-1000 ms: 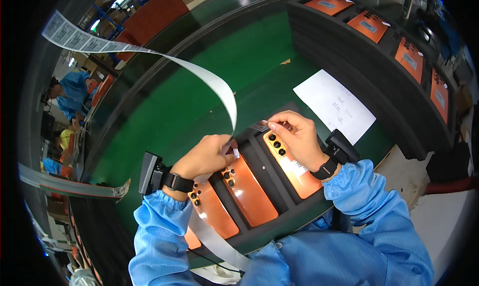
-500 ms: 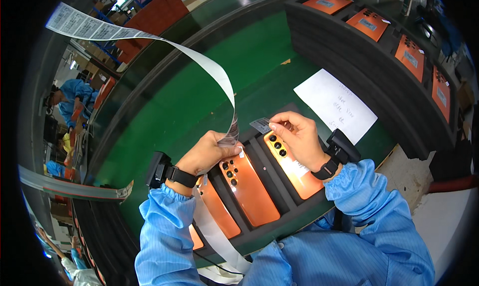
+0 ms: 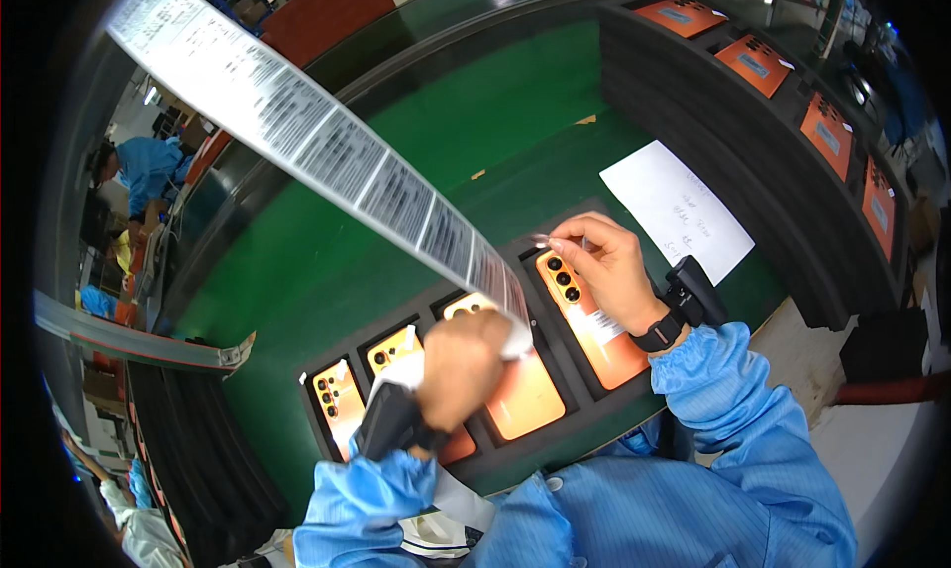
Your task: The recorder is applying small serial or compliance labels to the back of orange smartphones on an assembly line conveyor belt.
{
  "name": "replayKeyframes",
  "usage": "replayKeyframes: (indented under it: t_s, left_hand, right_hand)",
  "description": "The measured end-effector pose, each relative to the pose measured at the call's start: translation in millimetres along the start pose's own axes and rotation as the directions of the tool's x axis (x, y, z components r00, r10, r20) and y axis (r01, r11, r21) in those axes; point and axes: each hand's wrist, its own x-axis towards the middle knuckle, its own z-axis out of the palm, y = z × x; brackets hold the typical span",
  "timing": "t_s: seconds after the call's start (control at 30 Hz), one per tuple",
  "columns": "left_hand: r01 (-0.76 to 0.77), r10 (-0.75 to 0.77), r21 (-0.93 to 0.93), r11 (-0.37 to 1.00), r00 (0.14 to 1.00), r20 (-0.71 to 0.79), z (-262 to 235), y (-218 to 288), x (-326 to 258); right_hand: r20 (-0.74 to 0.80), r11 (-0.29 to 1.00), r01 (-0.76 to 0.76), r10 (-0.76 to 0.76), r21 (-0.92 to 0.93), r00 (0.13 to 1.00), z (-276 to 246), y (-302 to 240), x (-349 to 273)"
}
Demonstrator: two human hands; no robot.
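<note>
My left hand (image 3: 464, 370), blurred by motion, is closed on a long strip of printed labels (image 3: 342, 157) that arches up to the far left. Beneath that hand, orange phones lie back up in a black foam tray (image 3: 556, 355); the hand partly covers a middle phone (image 3: 525, 405). My right hand (image 3: 612, 276) pinches a small clear label (image 3: 540, 240) just above the camera end of the rightmost phone (image 3: 606, 345). A white barcode label shows on that phone's back, near my palm. The leftmost phone (image 3: 339, 410) lies uncovered.
A handwritten white sheet (image 3: 684, 211) lies on the green work surface (image 3: 515, 187). At the right stands a stack of black foam trays (image 3: 713, 152) with orange phones on top. A metal rail (image 3: 139, 335) juts in from the left. Another person in blue (image 3: 149, 172) is beyond.
My left hand has moved right and nearer, drawing the label strip taut across the view. The label in my right hand has turned nearly edge-on, while that hand has barely moved.
</note>
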Motion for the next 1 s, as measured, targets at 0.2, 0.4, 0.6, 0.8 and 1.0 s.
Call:
replayKeyframes:
  t_s: [0.2,0.4,0.6,0.8,1.0]
  left_hand:
    - [-0.331,0.338,-0.083,0.940,0.937,0.085,-27,80,-77]
    - [-0.127,0.132,0.185,0.975,0.991,-0.014,-29,133,-92]
    - [-0.057,0.048,-0.105,0.993,0.995,-0.084,-40,148,-76]
    - [-0.049,0.030,-0.172,0.984,0.993,-0.110,-44,150,-73]
    - [-0.034,0.014,-0.220,0.975,0.995,-0.094,-47,150,-69]
  right_hand:
    - [0.306,0.982,0.056,0.002,-0.180,0.952,9,-12,-8]
    - [0.642,0.904,0.375,-0.164,-0.207,0.749,32,-19,-32]
    - [0.746,0.845,0.453,-0.102,-0.283,0.658,45,-24,-34]
    - [0.738,0.804,0.473,-0.064,-0.360,0.671,45,-23,-36]
    - [0.751,0.788,0.476,-0.025,-0.392,0.660,42,-24,-34]
